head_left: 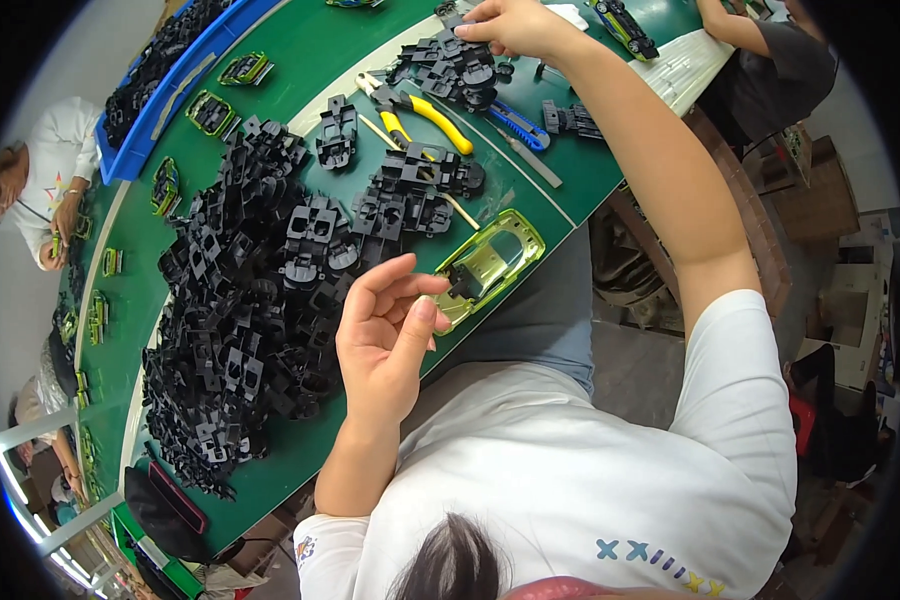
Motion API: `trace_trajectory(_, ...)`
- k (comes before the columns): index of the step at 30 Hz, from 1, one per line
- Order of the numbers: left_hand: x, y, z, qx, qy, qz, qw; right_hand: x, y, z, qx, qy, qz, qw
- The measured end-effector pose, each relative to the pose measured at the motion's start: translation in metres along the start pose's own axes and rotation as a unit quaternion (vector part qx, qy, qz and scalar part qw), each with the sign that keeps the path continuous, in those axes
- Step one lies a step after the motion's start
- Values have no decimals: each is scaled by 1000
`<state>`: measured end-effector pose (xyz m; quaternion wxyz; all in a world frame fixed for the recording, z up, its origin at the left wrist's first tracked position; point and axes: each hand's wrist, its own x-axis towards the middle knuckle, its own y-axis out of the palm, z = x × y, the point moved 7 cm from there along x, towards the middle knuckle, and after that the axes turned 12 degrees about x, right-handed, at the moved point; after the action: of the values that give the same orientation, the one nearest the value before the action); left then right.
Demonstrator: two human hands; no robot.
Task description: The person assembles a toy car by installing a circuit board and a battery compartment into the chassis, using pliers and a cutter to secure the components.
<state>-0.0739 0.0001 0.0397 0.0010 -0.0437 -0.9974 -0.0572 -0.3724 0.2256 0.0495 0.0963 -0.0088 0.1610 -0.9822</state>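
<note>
- Shell: the translucent yellow-green plastic car body [490, 262], smooth and hollow, lies at the near table edge beside my left hand [378, 345]; a small black piece shows within its outline.
- Left hand: my fingers are half curled at the car body's nearer end, thumb close to the fingertips.
- Right hand [520, 25]: my fingers are drawn narrow at a cluster of matte-black moulded plastic chassis parts [450, 70]. From this angle I cannot tell whether either hand grips anything.
- Pile: a jagged heap of similar black plastic parts [240, 300], pierced by openings, spreads left of my left hand.
- Tools: yellow-handled pliers [445, 123] and a slim blue cutter knife [520, 128] lie below the cluster.
- Room: smooth green tabletop [582, 170] lies bare between the cutter knife and the table edge.
</note>
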Motion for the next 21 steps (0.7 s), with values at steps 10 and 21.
trace_trajectory(10,-9,-26,3,39,-10,-32,999,-47,27,55,-77,-58,-37,995)
trace_trajectory(21,-6,-17,3,44,-2,-17,999,-122,113,42,-334,-118,121,927)
